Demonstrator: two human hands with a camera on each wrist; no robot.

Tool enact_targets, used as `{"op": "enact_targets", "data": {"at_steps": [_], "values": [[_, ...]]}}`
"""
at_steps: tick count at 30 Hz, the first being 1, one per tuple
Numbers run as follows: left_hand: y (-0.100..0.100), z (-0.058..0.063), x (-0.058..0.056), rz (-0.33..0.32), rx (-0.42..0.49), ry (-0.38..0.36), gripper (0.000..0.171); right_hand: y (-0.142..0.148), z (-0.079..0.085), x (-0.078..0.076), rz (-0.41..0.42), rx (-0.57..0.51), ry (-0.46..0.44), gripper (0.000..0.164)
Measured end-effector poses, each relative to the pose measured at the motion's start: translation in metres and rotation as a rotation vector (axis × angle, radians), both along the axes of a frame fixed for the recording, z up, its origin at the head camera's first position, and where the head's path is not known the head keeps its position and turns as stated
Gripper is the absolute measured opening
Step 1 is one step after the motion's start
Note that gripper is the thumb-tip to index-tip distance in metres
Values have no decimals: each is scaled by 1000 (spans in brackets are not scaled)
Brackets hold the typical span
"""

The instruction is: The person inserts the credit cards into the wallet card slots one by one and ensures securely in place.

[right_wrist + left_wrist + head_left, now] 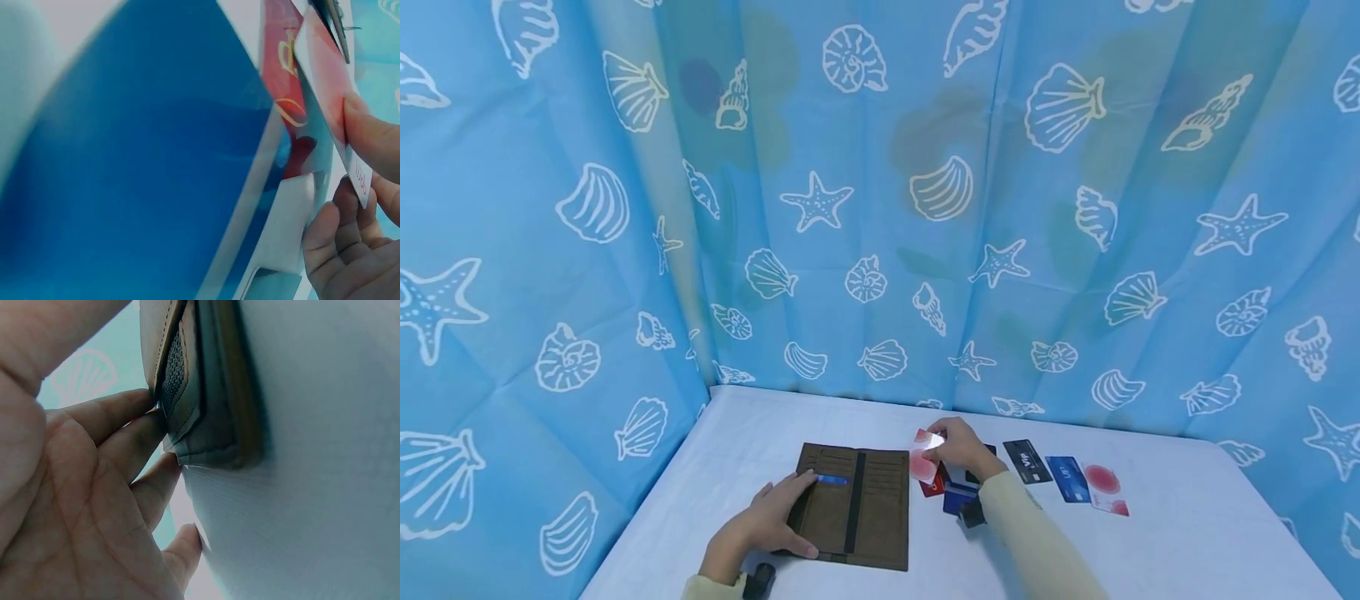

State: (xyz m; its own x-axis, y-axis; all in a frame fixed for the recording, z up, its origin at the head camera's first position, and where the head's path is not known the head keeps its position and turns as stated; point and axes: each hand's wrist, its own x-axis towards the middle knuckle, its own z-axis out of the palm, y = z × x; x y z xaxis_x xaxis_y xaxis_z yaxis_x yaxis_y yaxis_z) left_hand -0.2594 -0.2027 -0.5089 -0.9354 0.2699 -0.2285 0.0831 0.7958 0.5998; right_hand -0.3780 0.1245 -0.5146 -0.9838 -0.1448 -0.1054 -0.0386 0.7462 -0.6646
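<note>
A brown wallet (883,521) lies spread open on the white table, with a dark strap down its middle. A blue card (832,479) shows in one of its left-hand slots. My left hand (767,518) rests at the wallet's left side, thumb near the bottom edge; in the left wrist view its fairly straight fingers touch the wallet's edge (212,437). Right of the wallet, my right hand (958,443) pinches a pink and white card (328,81) between thumb and fingers, raised at a tilt over other cards.
Below the right hand lie a red card (933,483) and a dark blue card (957,498), partly overlapped. Farther right are a black card (1027,462), a blue card (1067,479) and a pink-circled card (1105,489). A blue shell-patterned curtain (880,233) stands behind the table.
</note>
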Motion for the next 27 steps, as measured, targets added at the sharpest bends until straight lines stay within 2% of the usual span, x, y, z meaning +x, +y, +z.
{"op": "enact_targets", "data": {"at_steps": [4, 7, 11, 15, 21, 27], "values": [[2, -2, 0, -2, 4, -1, 107, 2, 0, 1, 23, -4, 26, 46], [2, -4, 0, -7, 8, 2, 107, 3, -1, 1, 6, 4, 31, 46], [0, -4, 0, -10, 11, 20, 108, 2, -3, -1, -28, 7, 45, 50], [-3, -3, 1, 7, 4, 36, 108, -5, -3, -2, 0, -18, 47, 53], [2, -3, 0, -6, -3, 22, 108, -3, 1, -1, -21, -6, 37, 66], [3, -4, 0, 6, -4, 8, 107, -2, 1, 3, 1, -39, 77, 67]]}}
